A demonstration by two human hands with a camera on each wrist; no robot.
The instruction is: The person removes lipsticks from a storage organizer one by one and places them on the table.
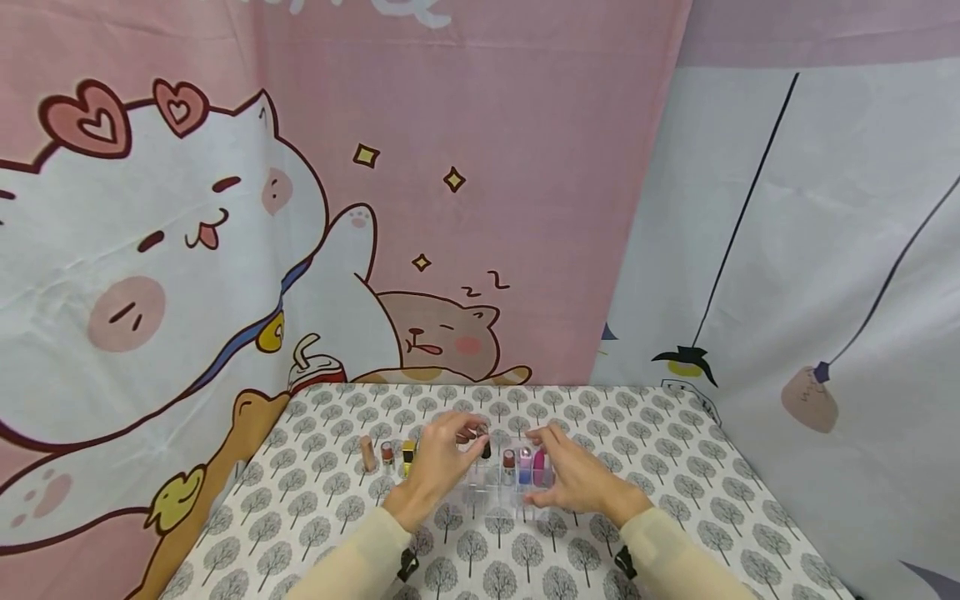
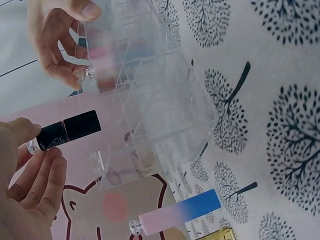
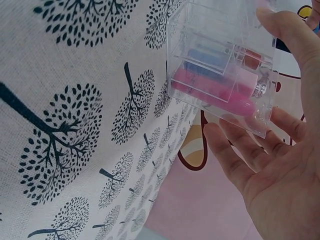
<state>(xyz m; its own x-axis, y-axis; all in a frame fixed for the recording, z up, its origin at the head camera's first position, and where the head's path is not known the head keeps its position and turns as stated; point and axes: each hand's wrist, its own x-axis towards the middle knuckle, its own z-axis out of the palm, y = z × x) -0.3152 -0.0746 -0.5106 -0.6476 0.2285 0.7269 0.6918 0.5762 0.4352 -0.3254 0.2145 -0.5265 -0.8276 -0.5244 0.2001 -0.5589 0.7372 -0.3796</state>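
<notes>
My left hand (image 1: 441,454) pinches a black lipstick tube (image 2: 70,129) by its clear, faceted end, with the plain black end pointing at a clear plastic organizer (image 2: 180,115). In the left wrist view the tube is just beside the organizer's open compartments. At the organizer's right side, my right hand (image 1: 573,475) holds it between thumb and fingers. Inside, toward the right, stand a brownish-red lipstick (image 1: 509,460), a pink-and-blue lipstick (image 1: 525,467) and a magenta tube (image 1: 539,468). The left compartments show no lipstick.
Left of the organizer stand a beige tube (image 1: 367,454), a brownish-red lipstick (image 1: 387,454) and a black-and-gold lipstick (image 1: 408,457). Another pink-and-blue lipstick (image 2: 180,212) is near my left hand. A tree-print cloth (image 1: 330,533) covers the table; a cartoon curtain (image 1: 525,208) hangs behind.
</notes>
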